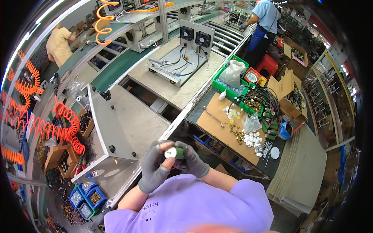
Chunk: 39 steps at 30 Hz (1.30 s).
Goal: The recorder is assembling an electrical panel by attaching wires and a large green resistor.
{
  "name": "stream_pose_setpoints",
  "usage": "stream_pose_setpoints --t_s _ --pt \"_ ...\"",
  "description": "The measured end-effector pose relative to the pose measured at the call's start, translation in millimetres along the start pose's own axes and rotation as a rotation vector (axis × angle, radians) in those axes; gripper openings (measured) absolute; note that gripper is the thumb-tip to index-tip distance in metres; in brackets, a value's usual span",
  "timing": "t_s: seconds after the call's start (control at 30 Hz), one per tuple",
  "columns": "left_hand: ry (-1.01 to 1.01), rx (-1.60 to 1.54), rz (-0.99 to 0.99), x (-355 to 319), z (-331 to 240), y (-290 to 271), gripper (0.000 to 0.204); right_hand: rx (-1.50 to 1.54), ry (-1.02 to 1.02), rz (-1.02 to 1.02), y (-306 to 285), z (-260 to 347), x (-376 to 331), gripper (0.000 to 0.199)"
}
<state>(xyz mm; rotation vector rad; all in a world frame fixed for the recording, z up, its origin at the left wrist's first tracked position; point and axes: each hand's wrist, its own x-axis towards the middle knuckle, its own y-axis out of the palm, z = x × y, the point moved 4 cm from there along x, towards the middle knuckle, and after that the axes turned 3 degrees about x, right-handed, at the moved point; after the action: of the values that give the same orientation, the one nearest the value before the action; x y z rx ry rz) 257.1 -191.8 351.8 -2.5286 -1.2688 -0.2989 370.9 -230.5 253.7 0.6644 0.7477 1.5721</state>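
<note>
Board (213,126) beneath probably brass fittings (238,136)

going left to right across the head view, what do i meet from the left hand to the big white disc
Left hand → green cylinder → right hand → gold-coloured pieces → white caps → big white disc.

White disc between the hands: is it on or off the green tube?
On: the white disc sits against one end of the green tube.
</note>
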Motion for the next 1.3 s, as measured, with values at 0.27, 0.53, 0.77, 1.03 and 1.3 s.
stream_pose_setpoints --t_s 0.27,0.53,0.77,1.03,1.3 --pt "0.04 0.1 -0.123 -66 7 -86 0.033 -0.088 0.143 -0.058 48 -91 24 0.067" --pt "0.015 0.084 -0.084 -82 17 -124 0.034 -0.096 0.161 -0.025 73 -116 30 0.067" --pt "-0.006 0.13 -0.111 -78 15 -131 0.033 -0.132 0.217 -0.022 73 -114 40 0.068" --pt "0.006 0.215 -0.144 -59 14 -121 0.034 -0.106 0.211 -0.003 67 -100 46 0.068" --pt "0.095 0.277 -0.089 -28 14 -95 0.032 -0.262 0.089 -0.186 28 -90 52 0.069"
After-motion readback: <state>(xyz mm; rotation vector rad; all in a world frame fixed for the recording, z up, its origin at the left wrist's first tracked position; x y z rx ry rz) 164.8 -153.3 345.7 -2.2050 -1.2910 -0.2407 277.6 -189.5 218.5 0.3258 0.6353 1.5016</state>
